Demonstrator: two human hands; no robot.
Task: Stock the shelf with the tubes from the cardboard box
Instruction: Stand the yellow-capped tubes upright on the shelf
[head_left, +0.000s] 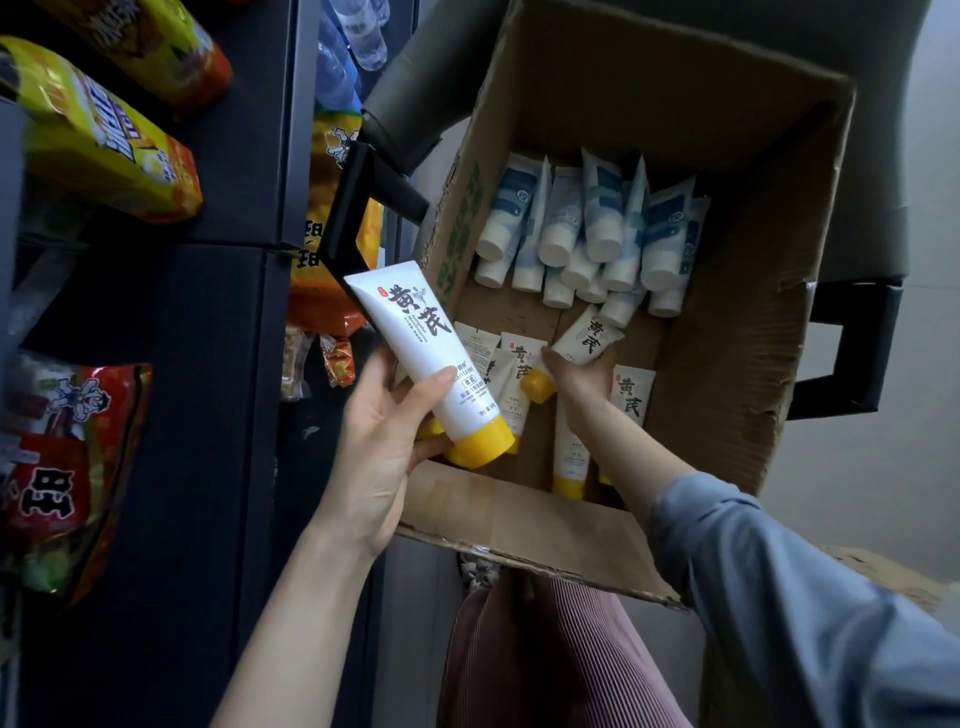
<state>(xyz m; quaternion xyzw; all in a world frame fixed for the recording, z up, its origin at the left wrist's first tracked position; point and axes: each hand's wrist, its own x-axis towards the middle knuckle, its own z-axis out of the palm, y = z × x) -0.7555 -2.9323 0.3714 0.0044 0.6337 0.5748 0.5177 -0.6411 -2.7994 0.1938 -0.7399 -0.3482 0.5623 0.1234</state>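
Observation:
An open cardboard box (737, 291) sits on a dark chair. My left hand (384, 431) grips a white tube with a yellow cap (431, 358) above the box's near left corner. Inside the box, my right hand (582, 379) holds a second white tube with a yellow cap (584, 338), its cap toward me. More yellow-capped tubes (631, 395) lie flat on the box floor around that hand. Several blue-and-white tubes (597, 228) are piled at the far end. The dark shelf (208, 322) stands at the left.
Yellow and red snack bags (104, 135) hang over the shelf edges at the left, more bags (332, 291) between shelf and box. The chair's black armrests (358, 208) flank the box. A pink pleated garment (545, 660) is below the box's near flap.

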